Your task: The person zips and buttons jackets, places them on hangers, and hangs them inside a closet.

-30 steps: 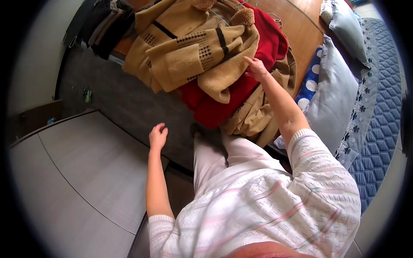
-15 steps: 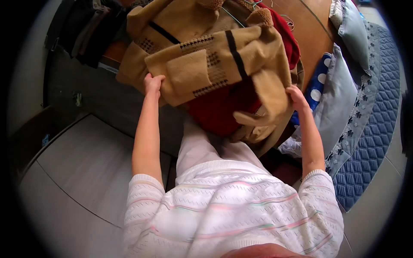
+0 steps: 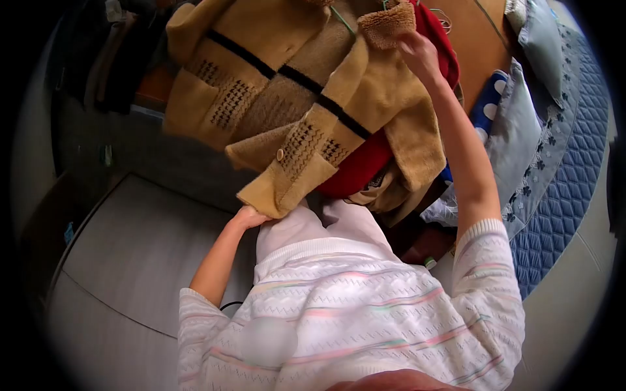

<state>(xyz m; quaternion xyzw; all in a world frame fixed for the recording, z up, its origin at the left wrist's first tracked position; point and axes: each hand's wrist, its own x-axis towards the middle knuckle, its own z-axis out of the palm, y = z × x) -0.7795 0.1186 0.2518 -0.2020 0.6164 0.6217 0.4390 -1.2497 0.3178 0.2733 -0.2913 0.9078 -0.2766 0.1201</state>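
A tan coat with black stripes, dark stitched patterns and a fleecy collar lies spread before me, its front fallen open on a brown lining. My left hand is closed on the bottom corner of one front panel, pulling it down close to my thigh. Up at the collar, my right hand grips the fleece edge, its fingertips partly hidden. Part of a green hanger shows at the coat's neck. Beneath the coat lies a red garment, and more tan-brown cloth hangs below it.
An orange-brown wooden surface lies beyond the coat. On the right are grey pillows, a blue polka-dot item and a quilted blue mat. Dark clothes sit at upper left. A grey panelled surface stands at lower left.
My right hand has moved up from the coat's side to its collar. My left hand has come down and toward me with the front corner. The coat now lies opened, showing its lining.
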